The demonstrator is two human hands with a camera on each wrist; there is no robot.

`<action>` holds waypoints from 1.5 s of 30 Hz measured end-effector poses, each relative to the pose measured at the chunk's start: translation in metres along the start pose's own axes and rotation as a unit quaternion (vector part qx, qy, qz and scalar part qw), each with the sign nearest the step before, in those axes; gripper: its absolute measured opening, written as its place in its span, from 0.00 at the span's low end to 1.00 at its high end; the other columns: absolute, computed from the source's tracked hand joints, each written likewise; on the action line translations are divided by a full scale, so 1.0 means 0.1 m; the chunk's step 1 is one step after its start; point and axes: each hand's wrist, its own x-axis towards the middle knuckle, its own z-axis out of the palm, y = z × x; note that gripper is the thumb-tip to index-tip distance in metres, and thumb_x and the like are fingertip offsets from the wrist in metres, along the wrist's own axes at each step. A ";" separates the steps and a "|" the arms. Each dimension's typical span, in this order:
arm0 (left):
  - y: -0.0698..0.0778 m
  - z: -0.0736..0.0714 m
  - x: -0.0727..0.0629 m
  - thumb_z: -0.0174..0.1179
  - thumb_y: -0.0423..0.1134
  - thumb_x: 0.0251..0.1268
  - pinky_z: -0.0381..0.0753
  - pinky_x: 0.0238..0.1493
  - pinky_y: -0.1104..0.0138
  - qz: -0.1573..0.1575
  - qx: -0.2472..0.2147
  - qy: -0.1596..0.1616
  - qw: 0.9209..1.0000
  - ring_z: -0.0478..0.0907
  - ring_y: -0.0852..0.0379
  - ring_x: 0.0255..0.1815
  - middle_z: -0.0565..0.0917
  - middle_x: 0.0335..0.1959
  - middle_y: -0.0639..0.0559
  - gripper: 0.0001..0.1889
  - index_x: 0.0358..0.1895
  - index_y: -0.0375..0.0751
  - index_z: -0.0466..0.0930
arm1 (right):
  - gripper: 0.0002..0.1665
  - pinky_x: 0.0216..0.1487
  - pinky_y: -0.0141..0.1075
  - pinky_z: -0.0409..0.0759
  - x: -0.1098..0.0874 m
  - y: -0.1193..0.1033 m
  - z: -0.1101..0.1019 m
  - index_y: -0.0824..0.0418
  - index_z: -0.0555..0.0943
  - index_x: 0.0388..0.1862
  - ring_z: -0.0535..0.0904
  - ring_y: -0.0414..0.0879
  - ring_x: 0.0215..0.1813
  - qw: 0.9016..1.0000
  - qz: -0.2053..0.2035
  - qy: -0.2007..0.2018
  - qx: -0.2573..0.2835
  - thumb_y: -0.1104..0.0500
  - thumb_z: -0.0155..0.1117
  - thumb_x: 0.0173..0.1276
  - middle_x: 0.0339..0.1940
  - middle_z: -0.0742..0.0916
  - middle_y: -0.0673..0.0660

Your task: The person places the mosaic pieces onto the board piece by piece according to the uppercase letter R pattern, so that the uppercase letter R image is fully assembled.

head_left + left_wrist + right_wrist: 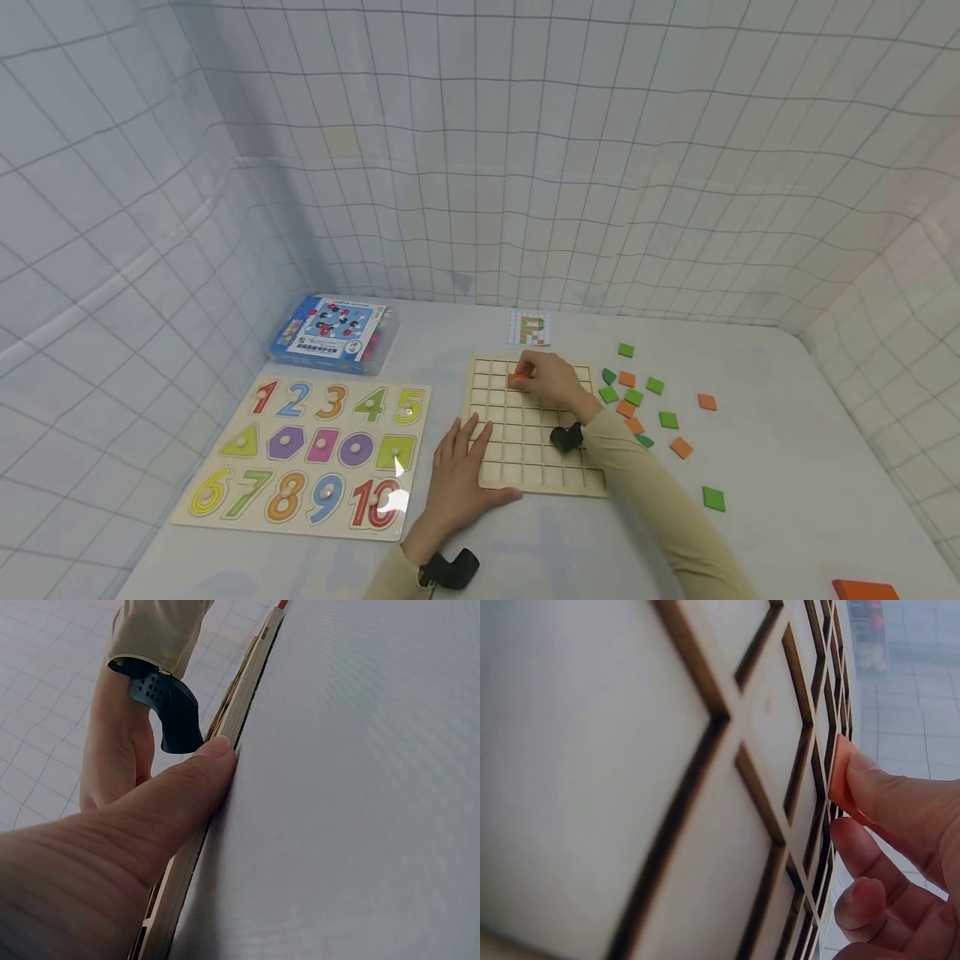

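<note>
A wooden grid board [517, 475] with square recesses lies on the table between both hands. Over its far rows, my right hand [552, 382] pinches an orange square tile [843, 774] between thumb and fingers. In the right wrist view the tile sits tilted against the grid's ridges; whether it is inside a recess I cannot tell. My left hand [459, 477] rests with spread fingers on the board's near left corner. Its thumb [184, 784] presses along the near edge in the left wrist view. Behind the board lies a small pattern card [529, 327] with coloured squares.
Loose green tiles [668, 420] and orange tiles [681, 447] lie scattered right of the board. On the left is a number and shape puzzle [300, 454], with a blue-lidded plastic box [333, 333] behind it. An orange object [864, 590] shows at the lower right edge.
</note>
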 end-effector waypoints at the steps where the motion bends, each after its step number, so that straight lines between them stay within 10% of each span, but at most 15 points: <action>1: 0.00 0.00 0.00 0.71 0.67 0.36 0.52 0.64 0.43 -0.001 -0.001 -0.003 1.000 0.48 0.36 0.71 0.58 0.71 0.40 0.55 0.69 0.37 0.65 | 0.10 0.32 0.39 0.75 0.00 0.00 0.00 0.53 0.79 0.32 0.78 0.43 0.31 1.000 0.003 -0.002 -0.002 0.50 0.69 0.61 0.31 0.83 0.49; 34: 0.02 -0.02 -0.01 0.70 0.67 0.38 0.52 0.65 0.44 -0.009 -0.003 -0.008 1.000 0.48 0.36 0.71 0.59 0.71 0.40 0.54 0.69 0.37 0.65 | 0.11 0.31 0.34 0.76 0.03 0.11 -0.08 0.55 0.87 0.42 0.76 0.37 0.31 0.998 -0.028 -0.051 -0.011 0.52 0.65 0.66 0.32 0.83 0.45; 45: 0.01 -0.02 -0.01 0.70 0.67 0.38 0.51 0.65 0.44 -0.012 0.001 -0.016 1.000 0.47 0.37 0.72 0.58 0.71 0.41 0.54 0.69 0.39 0.64 | 0.16 0.21 0.34 0.66 0.01 0.36 -0.29 0.61 0.85 0.48 0.69 0.41 0.22 0.997 -0.038 0.047 0.043 0.53 0.62 0.68 0.43 0.86 0.54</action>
